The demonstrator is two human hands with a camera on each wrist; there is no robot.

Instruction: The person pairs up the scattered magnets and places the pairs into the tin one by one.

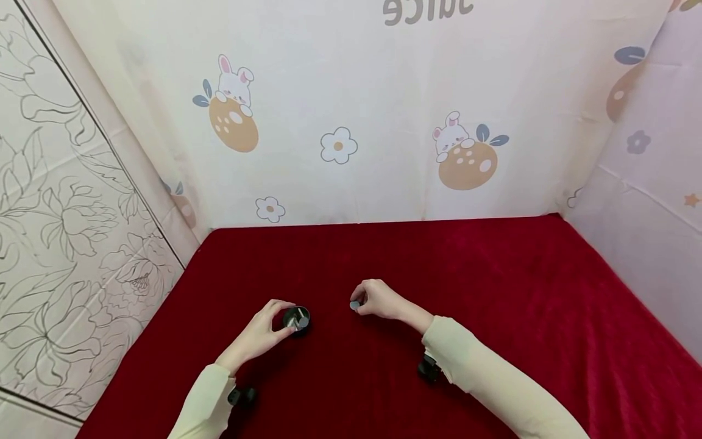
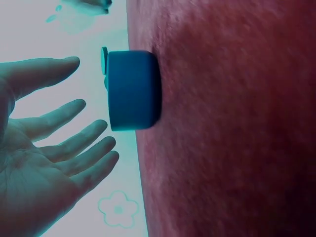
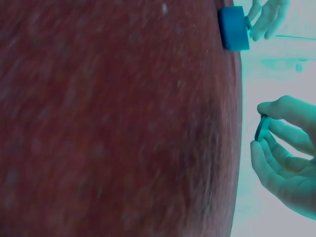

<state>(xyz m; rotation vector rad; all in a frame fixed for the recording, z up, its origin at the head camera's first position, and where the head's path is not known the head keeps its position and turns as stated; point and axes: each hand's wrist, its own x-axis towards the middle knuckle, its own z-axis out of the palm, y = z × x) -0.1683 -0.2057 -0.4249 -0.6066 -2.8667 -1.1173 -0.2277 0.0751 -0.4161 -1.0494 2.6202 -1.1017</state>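
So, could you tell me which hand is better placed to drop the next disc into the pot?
The right hand, probably: it already pinches a small disc above the cloth, close to the pot. The left hand is open beside the pot, holding nothing.

Small round container (image 1: 297, 319) on tablecloth (image 1: 493, 292), near front, left of centre; left hand (image 1: 262, 334) just beside it on its left. Right hand (image 1: 378, 300) w/ small disc (image 1: 355, 305) to container's right, apart. Patterned backdrop (image 1: 356, 110) behind.
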